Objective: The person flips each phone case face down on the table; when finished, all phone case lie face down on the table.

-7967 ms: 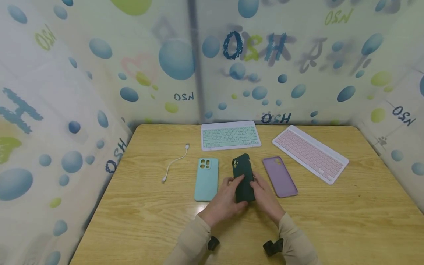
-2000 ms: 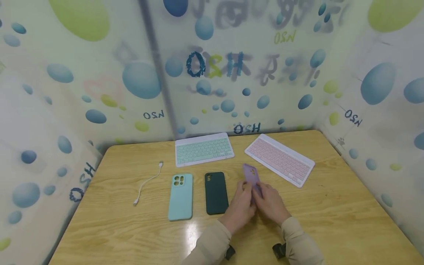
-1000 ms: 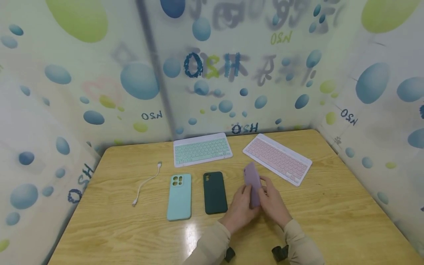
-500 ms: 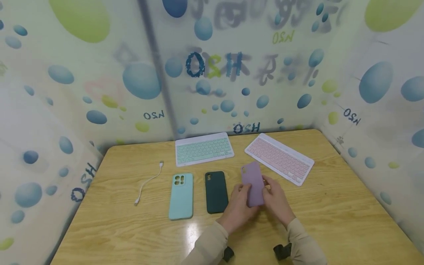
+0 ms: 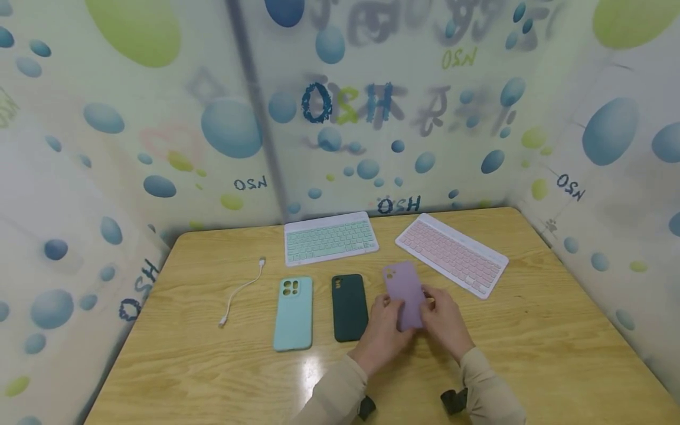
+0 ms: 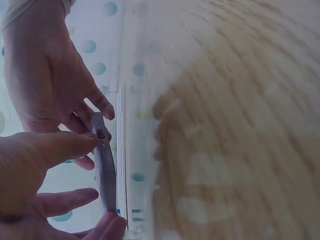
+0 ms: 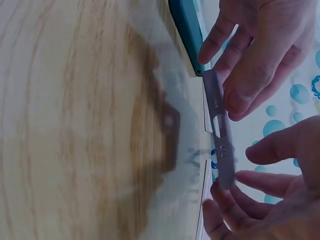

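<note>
A purple phone case [image 5: 405, 289], back side up with its camera cutout at the far left corner, is between both hands, close over the table. My left hand [image 5: 383, 333] grips its left side; in the left wrist view the left thumb [image 6: 75, 144] lies against the case's back, with fingertips at the edge. My right hand [image 5: 447, 323] holds the right edge, with fingertips under it in the right wrist view and the thumb [image 7: 272, 147] raised off the back. Left of the hands lie a dark green phone case [image 5: 349, 307] and a light teal phone case [image 5: 294, 316].
A white keyboard with mint keys [image 5: 330, 239] lies at the table's back edge. Right of it, a keyboard with pink keys [image 5: 451, 254] lies at an angle. A short white cable [image 5: 241, 289] is on the left of the wooden table [image 5: 186, 354]. Patterned walls enclose three sides.
Eight seconds ago both hands held the dark green case; it now lies beside the teal one. The purple case was picked up, turned from inside up to back up, and tilted flatter.
</note>
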A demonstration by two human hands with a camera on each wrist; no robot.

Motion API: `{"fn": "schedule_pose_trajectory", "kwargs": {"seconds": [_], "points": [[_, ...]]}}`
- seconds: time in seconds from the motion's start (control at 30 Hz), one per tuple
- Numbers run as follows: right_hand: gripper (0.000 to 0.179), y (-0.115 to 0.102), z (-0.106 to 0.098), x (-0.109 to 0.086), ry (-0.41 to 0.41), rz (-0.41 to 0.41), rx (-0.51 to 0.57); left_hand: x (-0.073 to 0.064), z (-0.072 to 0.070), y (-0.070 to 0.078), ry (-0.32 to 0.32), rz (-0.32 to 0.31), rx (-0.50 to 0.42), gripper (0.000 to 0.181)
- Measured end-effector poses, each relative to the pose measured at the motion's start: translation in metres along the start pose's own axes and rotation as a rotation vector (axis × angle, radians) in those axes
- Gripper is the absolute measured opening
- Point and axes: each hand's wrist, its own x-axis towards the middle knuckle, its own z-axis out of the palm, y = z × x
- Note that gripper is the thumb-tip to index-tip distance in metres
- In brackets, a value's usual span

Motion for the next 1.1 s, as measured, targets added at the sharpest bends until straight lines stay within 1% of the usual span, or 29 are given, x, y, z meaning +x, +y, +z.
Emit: {"fn": "schedule_pose_trajectory", "kwargs": {"seconds": [0.13, 0.37, 0.53, 0.67, 0.9, 1.1], "points": [[0.042, 0.002, 0.003, -0.001, -0.036, 0.038, 0.025, 0.002, 0.000, 0.000, 0.007, -0.007, 0.017, 0.051], [0.037, 0.002, 0.007, -0.003, -0.073, -0.008, -0.004, 0.003, 0.002, -0.002, 0.023, -0.002, 0.065, 0.048], [0.037, 0.004, 0.011, -0.001, -0.068, -0.052, -0.052, 0.004, 0.003, -0.002, 0.033, 0.000, 0.087, 0.047], [0.037, 0.004, 0.013, 0.000, -0.066, -0.048, -0.075, 0.006, 0.004, -0.003, 0.026, -0.016, 0.095, 0.046], [0.038, 0.003, 0.015, -0.001, -0.095, -0.028, -0.088, 0.007, 0.004, -0.004, 0.031, -0.030, 0.092, 0.044], [0.040, 0.002, 0.017, 0.000, -0.109, -0.015, -0.096, 0.009, 0.004, -0.005, 0.020, -0.064, 0.084, 0.044]]}}
